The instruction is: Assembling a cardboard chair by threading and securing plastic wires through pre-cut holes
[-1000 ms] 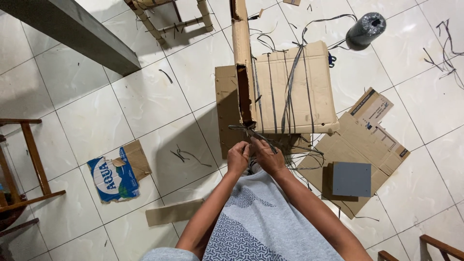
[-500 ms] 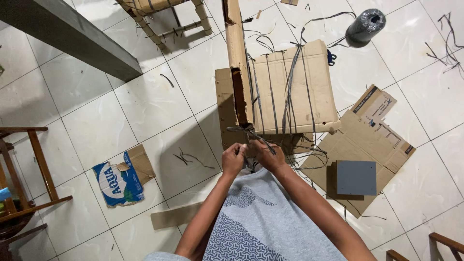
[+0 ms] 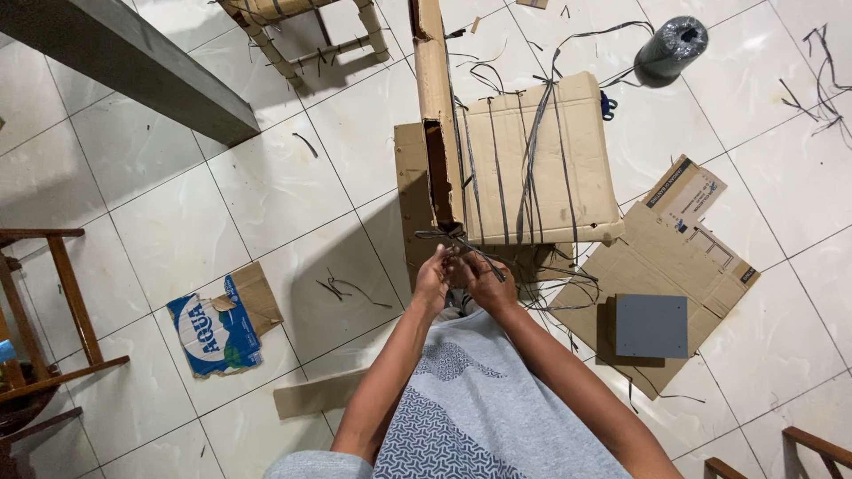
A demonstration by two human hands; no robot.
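A cardboard-wrapped frame is seen standing on the tiled floor, bound lengthwise by several runs of dark strapping. At its near corner, both hands are brought close together. The left hand is closed in a pinch on the strap ends where they cross just below the cardboard edge; the right hand is likewise pressed onto a strand that runs down across its fingers. How firmly either hand grips cannot be told, since the fingertips are partly hidden by each other.

A grey roll of strapping is seen well apart, at the far right, with loose line trailing back to the frame. A flattened cardboard sheet carrying a grey square block lies just beside the right arm.

It is judged that the crossing could slacken if the pinch is eased before it is cinched, because the runs over the cardboard appear taut. The loose coils by the right hand could also be snagged, and a soft cardboard edge could be crushed by a hard pull.
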